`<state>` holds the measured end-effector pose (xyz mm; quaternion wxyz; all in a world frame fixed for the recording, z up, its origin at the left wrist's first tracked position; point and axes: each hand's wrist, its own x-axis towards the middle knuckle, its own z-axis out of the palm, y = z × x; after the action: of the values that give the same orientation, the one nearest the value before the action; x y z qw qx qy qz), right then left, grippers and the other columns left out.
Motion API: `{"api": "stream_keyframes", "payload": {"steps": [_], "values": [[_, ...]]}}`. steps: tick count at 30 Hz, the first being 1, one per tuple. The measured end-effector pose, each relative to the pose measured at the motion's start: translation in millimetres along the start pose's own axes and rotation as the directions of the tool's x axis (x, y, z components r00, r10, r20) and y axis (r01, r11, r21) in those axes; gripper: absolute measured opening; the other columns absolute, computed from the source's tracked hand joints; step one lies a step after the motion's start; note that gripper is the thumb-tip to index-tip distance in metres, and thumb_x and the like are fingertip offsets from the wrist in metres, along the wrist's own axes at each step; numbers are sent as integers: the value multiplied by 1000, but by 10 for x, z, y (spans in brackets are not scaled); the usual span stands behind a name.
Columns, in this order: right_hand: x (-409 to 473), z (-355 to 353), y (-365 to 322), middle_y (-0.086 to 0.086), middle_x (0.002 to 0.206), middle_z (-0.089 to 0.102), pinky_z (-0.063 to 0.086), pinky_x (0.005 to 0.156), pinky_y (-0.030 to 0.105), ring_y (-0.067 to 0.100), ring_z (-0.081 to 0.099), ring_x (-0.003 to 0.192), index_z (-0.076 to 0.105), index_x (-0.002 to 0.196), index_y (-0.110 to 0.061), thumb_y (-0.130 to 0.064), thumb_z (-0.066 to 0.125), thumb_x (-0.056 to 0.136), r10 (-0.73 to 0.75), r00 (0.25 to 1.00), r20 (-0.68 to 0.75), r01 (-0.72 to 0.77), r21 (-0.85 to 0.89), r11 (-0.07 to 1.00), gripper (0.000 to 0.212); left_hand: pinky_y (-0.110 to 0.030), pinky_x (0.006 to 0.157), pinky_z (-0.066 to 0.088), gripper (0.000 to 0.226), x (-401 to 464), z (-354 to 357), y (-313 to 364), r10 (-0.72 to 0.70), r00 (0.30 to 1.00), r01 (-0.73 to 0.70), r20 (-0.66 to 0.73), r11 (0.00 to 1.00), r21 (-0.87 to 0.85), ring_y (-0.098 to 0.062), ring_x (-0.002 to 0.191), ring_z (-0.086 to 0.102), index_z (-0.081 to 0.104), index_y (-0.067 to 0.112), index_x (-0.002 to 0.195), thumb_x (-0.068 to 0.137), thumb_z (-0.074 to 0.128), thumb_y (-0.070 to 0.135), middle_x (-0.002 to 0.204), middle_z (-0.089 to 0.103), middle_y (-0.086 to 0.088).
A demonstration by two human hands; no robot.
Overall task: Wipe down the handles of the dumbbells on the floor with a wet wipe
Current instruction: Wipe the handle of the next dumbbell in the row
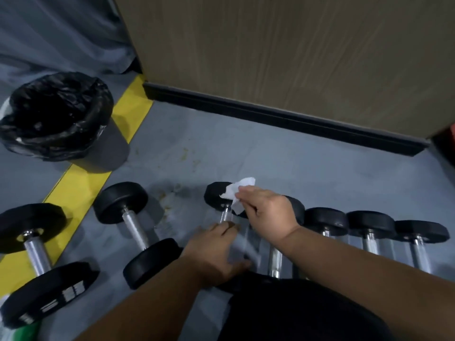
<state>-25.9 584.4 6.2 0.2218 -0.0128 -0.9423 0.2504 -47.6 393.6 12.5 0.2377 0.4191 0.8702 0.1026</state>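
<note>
two hands at a row of dumbbells on the floor

the left hand (pixel 216 249) reaches with loose fingers to the shiny handle (pixel 226 215) of the middle dumbbell (pixel 218 195); it is blurry, so i cannot tell if it grips. just past it, the right hand (pixel 267 210) pinches a white wet wipe (pixel 237 194) over that dumbbell's black end. more dumbbells lie on the gray floor (pixel 270 163) on both sides. far left stands a trash bin (pixel 59 119) with a black bag.
</note>
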Motion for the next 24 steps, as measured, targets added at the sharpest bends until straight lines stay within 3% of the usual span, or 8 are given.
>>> {"api": "stream_keyframes", "payload": {"steps": [2,4,8,12,15,17,19,24], "values": [[-94,197,67,-5,108,74,59,71,32,17,69,104,77,94,-23,-19,51,89,-134,990,39,136,-45,990,27,-35,110,36,95,-85,128,-75,49,996,-48,74,999,-12,-16,136,34,34,28,147,73,48,86,149,36,7],[-180,406,121,-10,111,72,57,75,31,21,64,114,75,89,-25,-15,50,90,-231,969,82,236,-59,970,27,-36,99,45,91,-124,273,-201,153,985,-157,85,986,47,-17,126,40,50,26,132,67,51,90,131,47,6],[-171,644,171,-11,120,69,46,82,31,25,57,126,76,93,-25,-18,59,92,-320,943,89,322,-6,947,19,-36,86,49,62,-103,502,-329,237,971,-237,-20,971,-22,-18,114,46,66,29,107,67,62,75,108,55,10],[-379,739,167,-5,128,67,46,98,34,20,58,126,76,98,-22,-28,38,104,-508,834,215,489,138,861,38,-35,81,51,49,-112,605,-346,329,936,-338,-126,939,-64,-27,109,56,69,30,104,70,67,66,109,62,7],[-448,890,311,0,128,67,50,94,33,22,62,120,73,97,-20,-20,51,96,-399,867,298,363,172,916,23,-28,65,51,47,-116,631,-389,369,915,-375,-166,927,-4,-21,95,60,70,29,101,71,67,66,98,64,8],[-407,931,352,3,118,71,51,85,32,22,70,96,70,100,-19,-11,60,84,-236,926,293,191,176,966,21,-27,56,48,44,-118,624,-379,380,905,-385,-191,923,13,-19,84,59,69,28,100,75,67,64,91,62,9],[-413,951,323,0,115,73,50,83,32,18,67,82,69,99,-18,-4,69,77,-163,942,292,105,205,973,26,-28,53,47,39,-126,629,-367,378,902,-385,-207,923,9,-17,81,56,68,29,98,78,66,62,89,59,9],[-411,896,340,-11,126,67,49,92,28,14,68,91,74,95,-17,-16,61,88,-165,917,364,63,275,959,15,-28,50,46,38,-135,577,-368,367,919,-373,-146,927,-20,-14,83,54,68,30,94,74,66,63,89,57,12]]}}
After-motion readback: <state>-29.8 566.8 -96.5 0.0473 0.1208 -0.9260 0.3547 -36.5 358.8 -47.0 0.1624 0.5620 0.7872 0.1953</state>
